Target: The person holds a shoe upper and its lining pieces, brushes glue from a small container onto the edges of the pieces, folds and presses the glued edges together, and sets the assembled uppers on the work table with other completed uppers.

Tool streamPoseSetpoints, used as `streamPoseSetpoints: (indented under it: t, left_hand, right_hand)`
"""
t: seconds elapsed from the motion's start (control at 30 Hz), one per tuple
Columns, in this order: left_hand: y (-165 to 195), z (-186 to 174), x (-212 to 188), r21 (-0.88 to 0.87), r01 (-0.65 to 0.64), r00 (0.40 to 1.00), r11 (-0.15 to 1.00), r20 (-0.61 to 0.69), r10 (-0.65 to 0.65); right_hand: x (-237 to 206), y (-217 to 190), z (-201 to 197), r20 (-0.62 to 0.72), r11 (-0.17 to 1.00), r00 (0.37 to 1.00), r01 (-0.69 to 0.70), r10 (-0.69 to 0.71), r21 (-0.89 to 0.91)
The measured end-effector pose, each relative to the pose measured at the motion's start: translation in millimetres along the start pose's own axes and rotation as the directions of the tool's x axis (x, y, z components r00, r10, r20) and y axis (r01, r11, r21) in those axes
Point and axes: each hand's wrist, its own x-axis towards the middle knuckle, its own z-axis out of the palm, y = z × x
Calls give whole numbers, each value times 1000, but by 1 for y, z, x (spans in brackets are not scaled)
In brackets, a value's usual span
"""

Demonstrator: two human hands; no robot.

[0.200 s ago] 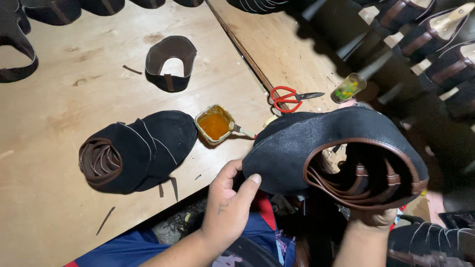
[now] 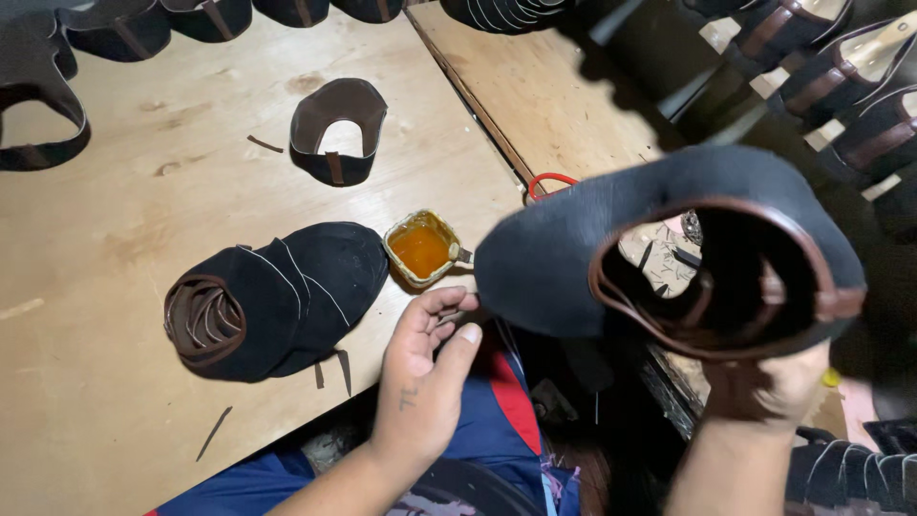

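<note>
Right hand (image 2: 769, 387) gripping stack of black shoe uppers (image 2: 573, 258) from underneath, fingers mostly hidden behind brown-trimmed rim. Left hand (image 2: 425, 377) loose, fingers half curled, tips just touching stack's near edge. Glue tin (image 2: 420, 250) right above left fingertips. Second stack (image 2: 267, 296) flat on plywood table (image 2: 124, 191), left of fingers.
</note>
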Motion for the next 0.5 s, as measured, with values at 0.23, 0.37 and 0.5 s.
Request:
streamPoseSetpoints:
  t: [0.23, 0.37, 0.5]
  left_hand:
    - [22, -41, -9, 212, -195, 974, 958, -71, 214]
    - [18, -95, -9, 495, -404, 836, 769, -142, 531]
    - [2, -204, 6, 666, -505, 721, 550, -24, 692]
  right_hand:
    - [114, 47, 56, 486, 530, 856, 498, -174, -687]
    - [176, 112, 115, 771, 107, 620, 784, -144, -611]
    - [210, 167, 127, 863, -169, 504, 853, 24, -493]
